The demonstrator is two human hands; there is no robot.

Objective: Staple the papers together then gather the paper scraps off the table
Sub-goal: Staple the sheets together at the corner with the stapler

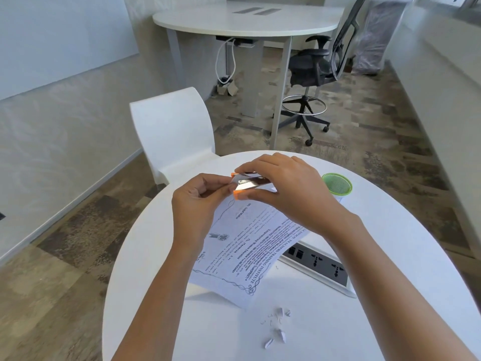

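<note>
a round white surface (pixel 338 321) is seen in an office room with a white chair (pixel 171 131) behind it. a green mesh cup (pixel 337 184) is stood near the far edge; what is inside cannot be told. a small orange and silver stapler (pixel 247 182) is held shut-fingered by the right hand (pixel 283 188). the corner of the papers (pixel 242 246) is pinched by the left hand (pixel 200 201) at the stapler's mouth. paper scraps (pixel 277 325) are scattered near the front, apart from the papers.
</note>
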